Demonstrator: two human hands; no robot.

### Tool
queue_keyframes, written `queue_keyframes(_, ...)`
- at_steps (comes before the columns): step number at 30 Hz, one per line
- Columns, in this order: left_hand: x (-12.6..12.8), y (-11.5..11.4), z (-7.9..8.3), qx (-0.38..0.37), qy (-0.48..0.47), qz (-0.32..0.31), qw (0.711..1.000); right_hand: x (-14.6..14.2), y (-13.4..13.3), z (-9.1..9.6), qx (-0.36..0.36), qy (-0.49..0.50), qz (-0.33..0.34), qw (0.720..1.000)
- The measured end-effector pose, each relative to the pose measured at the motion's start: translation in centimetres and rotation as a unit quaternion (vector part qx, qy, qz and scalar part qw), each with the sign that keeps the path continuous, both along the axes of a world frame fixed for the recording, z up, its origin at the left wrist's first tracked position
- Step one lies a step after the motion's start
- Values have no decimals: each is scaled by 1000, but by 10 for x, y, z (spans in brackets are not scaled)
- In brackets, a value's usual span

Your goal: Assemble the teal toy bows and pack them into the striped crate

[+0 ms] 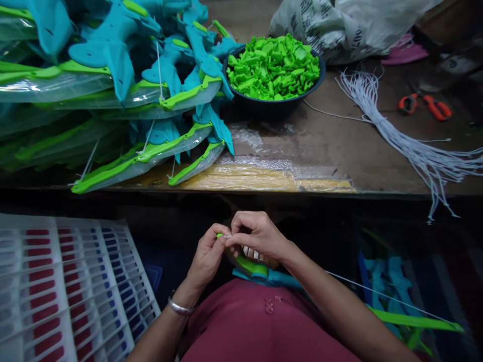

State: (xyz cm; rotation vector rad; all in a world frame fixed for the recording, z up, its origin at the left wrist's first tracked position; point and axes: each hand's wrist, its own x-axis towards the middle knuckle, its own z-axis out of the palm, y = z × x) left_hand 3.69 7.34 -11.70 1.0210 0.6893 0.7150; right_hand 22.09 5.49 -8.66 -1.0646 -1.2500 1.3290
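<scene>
A toy bow with green limbs and a blue middle (285, 279) lies across my lap, partly hidden by my right forearm. My left hand (209, 251) is closed in a pinch on the bow's green tip, of which only a bit shows. My right hand (256, 234) meets it there, thumb and fingers pinched on the end of a white string (381, 293). That string also runs straight to the bow's other green limb (415, 320) at the right. The exact wrap of string at the tip is too small to make out.
Finished-looking blue and green bows (109, 50) are piled on the workbench (317, 146) at the left. Beside them stands a dark bowl (271, 106) of small green parts. A bundle of white strings (396, 133), orange-handled pliers (437, 107) and a slatted white crate (71, 281) surround me.
</scene>
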Motion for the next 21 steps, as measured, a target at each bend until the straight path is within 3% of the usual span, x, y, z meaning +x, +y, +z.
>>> queue_keyframes(8,-1,-3,5,-14,-32,-19,999,-2,-6,-3,120,-126,-45,984)
queue_keyframes(15,11,-5,15,-54,-26,47,997,-3,-9,-4,193,-228,-54,953)
queue_keyframes(21,14,-10,18,-100,-24,60,993,-2,-18,4,198,-250,-52,946)
